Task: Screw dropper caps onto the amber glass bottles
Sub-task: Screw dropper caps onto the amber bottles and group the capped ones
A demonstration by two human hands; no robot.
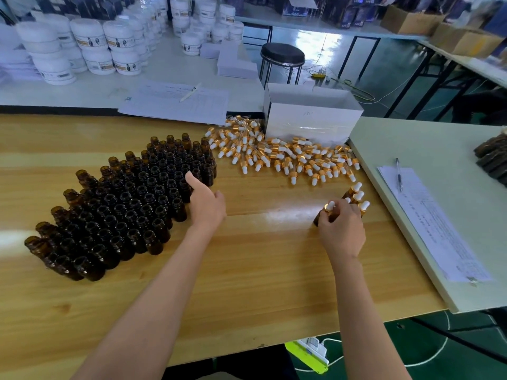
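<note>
Several open amber glass bottles (129, 204) stand packed in rows on the left of the wooden table (247, 270). A loose pile of gold dropper caps (277, 154) with white bulbs lies at the back centre. My right hand (343, 229) grips a capped amber bottle (325, 213) at the table's right, beside a small group of capped bottles (356, 196). My left hand (205, 201) hovers with straight fingers by the right edge of the open bottles, holding nothing.
A white box (312, 116) stands behind the caps. A pale board (428, 215) with a paper form (430, 223) and pen (398, 174) lies at the right. Papers (175, 102) and stacked white jars (90, 48) sit behind. A black stool (282, 54) stands beyond.
</note>
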